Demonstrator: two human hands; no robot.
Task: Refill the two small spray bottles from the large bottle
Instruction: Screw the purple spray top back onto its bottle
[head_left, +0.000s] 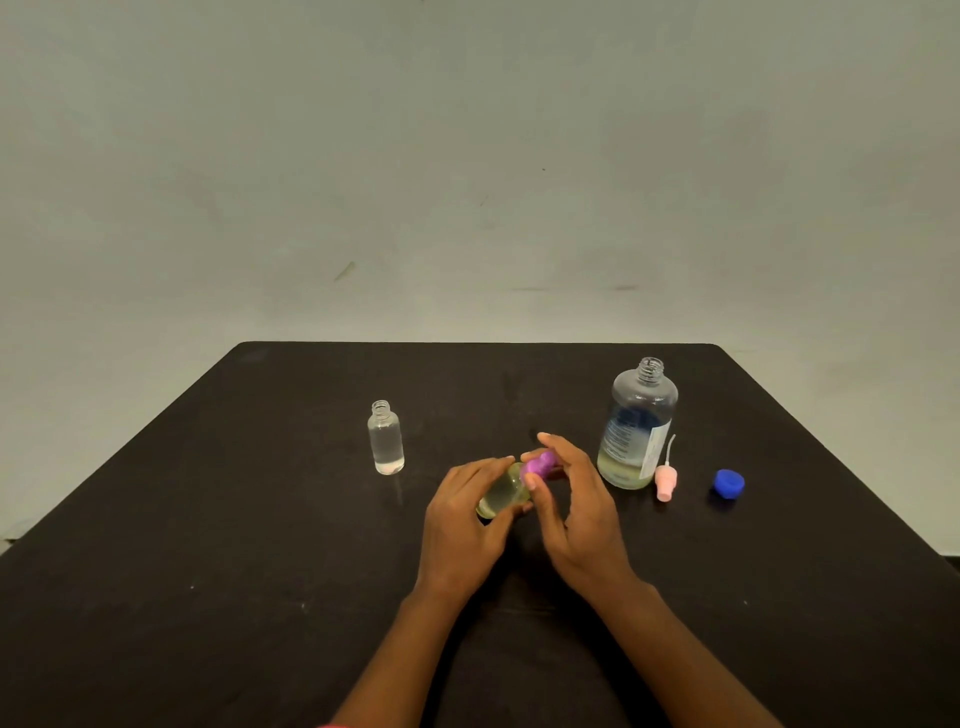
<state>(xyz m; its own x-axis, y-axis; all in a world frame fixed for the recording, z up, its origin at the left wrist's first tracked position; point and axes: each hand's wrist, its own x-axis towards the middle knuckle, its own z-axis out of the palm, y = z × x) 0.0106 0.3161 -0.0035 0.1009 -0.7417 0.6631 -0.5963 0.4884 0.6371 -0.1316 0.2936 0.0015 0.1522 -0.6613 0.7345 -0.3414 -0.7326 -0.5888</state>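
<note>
My left hand (465, 525) grips a small clear spray bottle (501, 493) holding yellowish liquid, tilted towards the right. My right hand (574, 514) pinches the purple spray top (540, 464) at that bottle's neck. A second small bottle (386, 438) stands uncapped and upright to the left, with a little clear liquid at its bottom. The large clear bottle (638, 423) stands uncapped at the right, with yellowish liquid low inside. A pink spray top (666, 475) with its tube lies beside it.
A blue cap (728, 484) lies on the black table (208, 571) to the right of the pink spray top. A plain pale wall rises behind the table's far edge.
</note>
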